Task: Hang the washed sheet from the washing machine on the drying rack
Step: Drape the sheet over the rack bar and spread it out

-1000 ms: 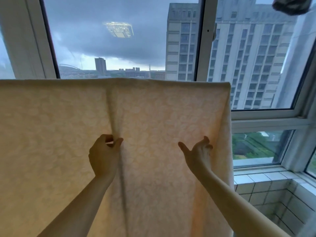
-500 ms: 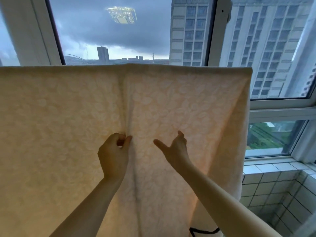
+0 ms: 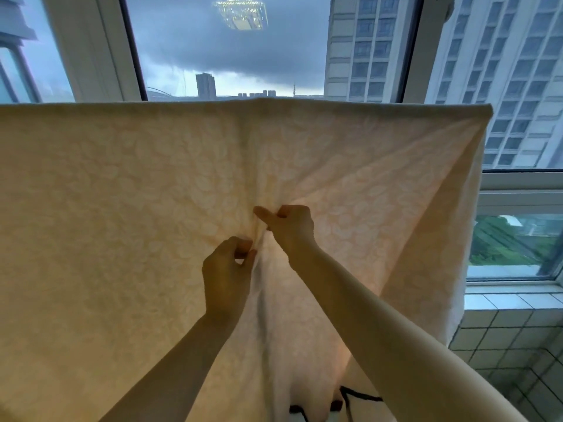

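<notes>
Now smoothing sheet, pinching its crease with left hand and right hand; next, likely tugging toward three o'clock.

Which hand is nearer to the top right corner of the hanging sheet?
Right. The right hand pinches the sheet below and left of its top right corner; the left hand pinches the sheet lower and further left.
</notes>
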Tool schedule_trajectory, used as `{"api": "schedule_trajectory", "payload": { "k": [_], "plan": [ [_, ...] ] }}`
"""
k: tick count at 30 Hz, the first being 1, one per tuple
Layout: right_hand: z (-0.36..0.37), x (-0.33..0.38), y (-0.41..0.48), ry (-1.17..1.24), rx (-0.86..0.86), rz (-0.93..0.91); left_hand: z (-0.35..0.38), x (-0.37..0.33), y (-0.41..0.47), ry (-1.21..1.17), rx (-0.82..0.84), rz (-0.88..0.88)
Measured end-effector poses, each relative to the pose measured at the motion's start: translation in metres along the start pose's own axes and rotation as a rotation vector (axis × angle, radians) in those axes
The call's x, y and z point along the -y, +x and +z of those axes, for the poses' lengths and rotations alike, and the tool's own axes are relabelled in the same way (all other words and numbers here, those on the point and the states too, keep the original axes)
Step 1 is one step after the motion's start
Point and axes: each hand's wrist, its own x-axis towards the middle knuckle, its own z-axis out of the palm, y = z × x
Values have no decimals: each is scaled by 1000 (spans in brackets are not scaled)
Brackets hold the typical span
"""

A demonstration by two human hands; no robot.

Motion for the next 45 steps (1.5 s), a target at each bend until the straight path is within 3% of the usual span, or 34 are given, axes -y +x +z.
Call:
{"api": "schedule_trajectory", "payload": {
  "k": [4, 8, 24, 32, 36, 40, 45],
  "plan": [
    [4, -3, -6, -230, -96, -194, -4, 1, 3, 52, -25, 53],
    [-1, -13, -8, -360, -92, -257, -1, 12, -2, 85, -2, 47],
    [-7, -31, -22, -424, -51, -255, 3, 24, -6, 178, 27, 16],
    [-13, -9, -37, -467, -18, -428, -14, 17, -2, 170, -21, -7],
    [-14, 8, -43, -563, -3, -601, -18, 13, 3, 199, -12, -15],
    [-16, 34, -36, -702, -74, -887, -24, 7, 11, 231, 1, -18],
    [-21, 73, -6, -873, -267, -1296, -51, -3, 55, 287, -176, 117]
  ]
}}
